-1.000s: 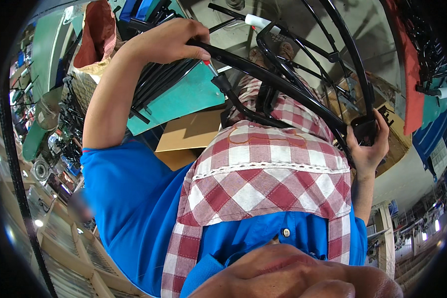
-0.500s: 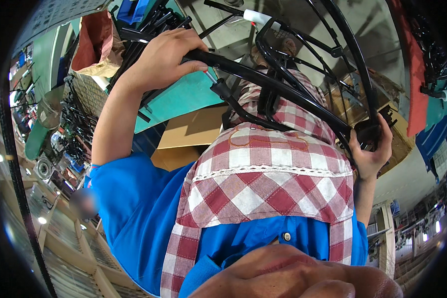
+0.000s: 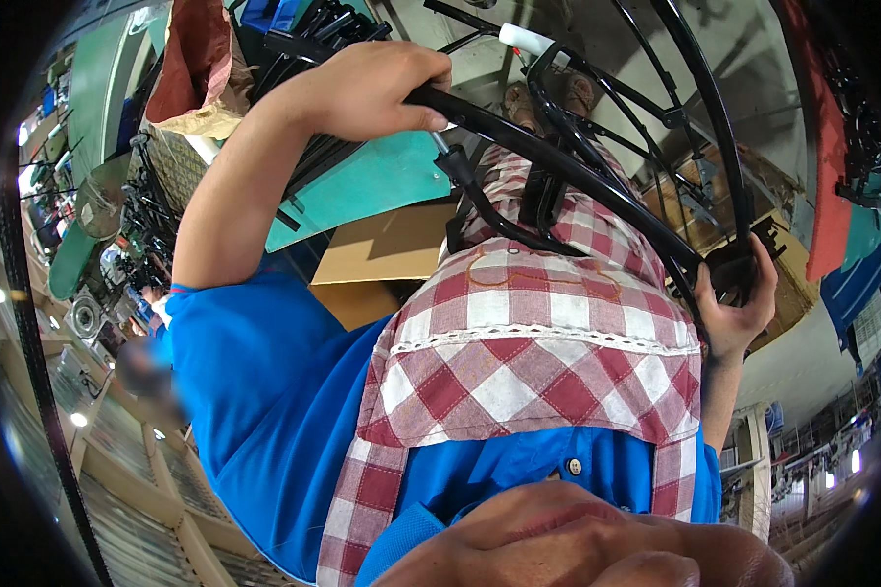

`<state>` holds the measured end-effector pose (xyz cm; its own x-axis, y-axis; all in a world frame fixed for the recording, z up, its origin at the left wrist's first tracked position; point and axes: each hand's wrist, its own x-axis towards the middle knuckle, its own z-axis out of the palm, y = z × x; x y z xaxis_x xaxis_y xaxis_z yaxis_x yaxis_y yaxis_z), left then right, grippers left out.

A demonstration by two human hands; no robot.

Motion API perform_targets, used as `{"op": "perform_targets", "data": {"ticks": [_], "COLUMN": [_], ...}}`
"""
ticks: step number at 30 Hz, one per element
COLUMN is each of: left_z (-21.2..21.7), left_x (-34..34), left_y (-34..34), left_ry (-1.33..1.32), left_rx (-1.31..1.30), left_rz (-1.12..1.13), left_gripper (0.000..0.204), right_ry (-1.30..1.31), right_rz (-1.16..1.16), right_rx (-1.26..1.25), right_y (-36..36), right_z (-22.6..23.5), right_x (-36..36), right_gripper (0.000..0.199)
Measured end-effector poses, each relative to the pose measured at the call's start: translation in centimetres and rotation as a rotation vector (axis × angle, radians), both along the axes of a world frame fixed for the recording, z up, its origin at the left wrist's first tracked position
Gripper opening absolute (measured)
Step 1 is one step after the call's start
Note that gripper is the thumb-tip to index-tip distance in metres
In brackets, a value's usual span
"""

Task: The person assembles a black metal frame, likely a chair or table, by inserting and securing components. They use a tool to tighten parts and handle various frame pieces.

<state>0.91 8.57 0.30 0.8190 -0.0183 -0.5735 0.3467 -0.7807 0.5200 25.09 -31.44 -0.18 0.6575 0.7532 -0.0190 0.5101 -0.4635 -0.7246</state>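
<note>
A black tubular metal frame (image 3: 568, 161) with long bent bars spans the space in front of my checked apron (image 3: 529, 342). My left hand (image 3: 377, 93) is wrapped round the upper left end of its thick bar. At the lower right corner, where bars meet, my right hand (image 3: 739, 318) grips the frame with thumb and fingers on either side. A white sleeve (image 3: 526, 39) sits on a far bar. Below the thick bar, a thinner curved bar with a black fitting (image 3: 455, 166) hangs close to the apron.
To the left stand a green surface (image 3: 372, 186), an open cardboard box (image 3: 382, 249) and a red-brown paper sack (image 3: 201, 68). More black metal parts (image 3: 313, 49) are piled beyond my left hand. A red-edged rack (image 3: 827, 147) with black parts is at right. Another person (image 3: 147, 367) is at far left.
My left hand has moved right and slightly away, still on the bar. The frame has shifted a little to the right, while my right hand keeps its hold at the corner.
</note>
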Motion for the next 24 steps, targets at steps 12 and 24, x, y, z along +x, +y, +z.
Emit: {"op": "perform_targets", "data": {"ticks": [12, 24], "left_z": [-0.6, -4.5], "left_x": [1.8, 2.4], "left_y": [4.5, 10.4], "left_ry": [0.064, 0.084], "left_rx": [-0.240, -0.364], "left_rz": [0.119, 0.323], "left_gripper": [0.032, 0.036], "right_ry": [0.147, 0.170], "right_rz": [-0.008, -0.030], "right_rx": [-0.074, -0.112], "right_y": [3.2, 7.2], "right_z": [1.6, 3.0], "right_x": [1.8, 4.2], "right_gripper": [0.060, 0.055]}}
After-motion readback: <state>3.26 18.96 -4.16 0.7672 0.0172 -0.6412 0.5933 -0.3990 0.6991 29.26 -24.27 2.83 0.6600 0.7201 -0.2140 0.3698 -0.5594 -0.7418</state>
